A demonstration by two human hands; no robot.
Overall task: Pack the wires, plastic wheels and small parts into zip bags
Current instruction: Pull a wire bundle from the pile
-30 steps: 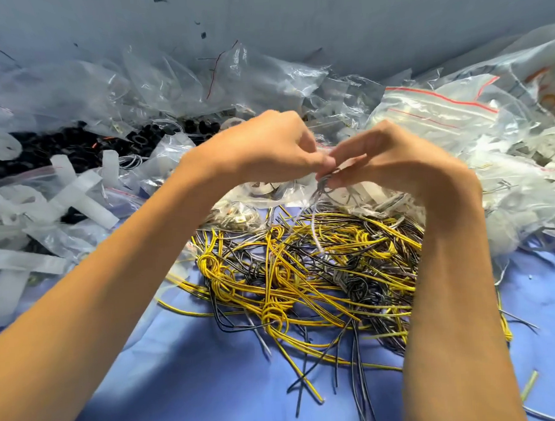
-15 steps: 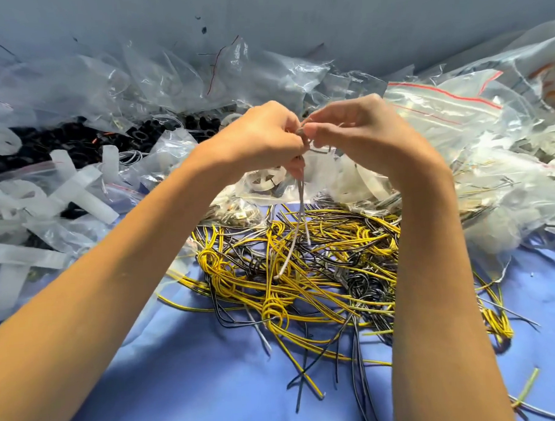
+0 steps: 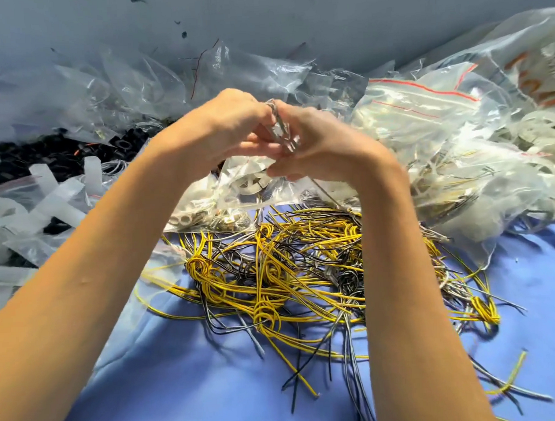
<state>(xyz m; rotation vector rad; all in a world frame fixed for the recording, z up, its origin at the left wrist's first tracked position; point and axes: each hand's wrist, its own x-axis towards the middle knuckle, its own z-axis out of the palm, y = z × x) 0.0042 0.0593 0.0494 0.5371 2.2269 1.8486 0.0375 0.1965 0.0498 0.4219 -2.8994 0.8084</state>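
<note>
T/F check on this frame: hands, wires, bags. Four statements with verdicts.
1. Left hand and right hand both pinch a small bundle of grey wires. True.
2. The tangled yellow and black wires sit inside a zip bag. False: these wires lie loose on the blue cloth.
3. A clear zip bag with red seal line lies on the right. True.
4. Black ring-shaped parts are piled on the right. False: these parts are on the left.

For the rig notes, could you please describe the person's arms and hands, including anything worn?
Both are bare. The left hand and right hand wear no gloves, and no watch or bracelet shows at either wrist. The left forearm and right forearm carry no sleeve within the frame. Motion blur would hide any ring.
</note>
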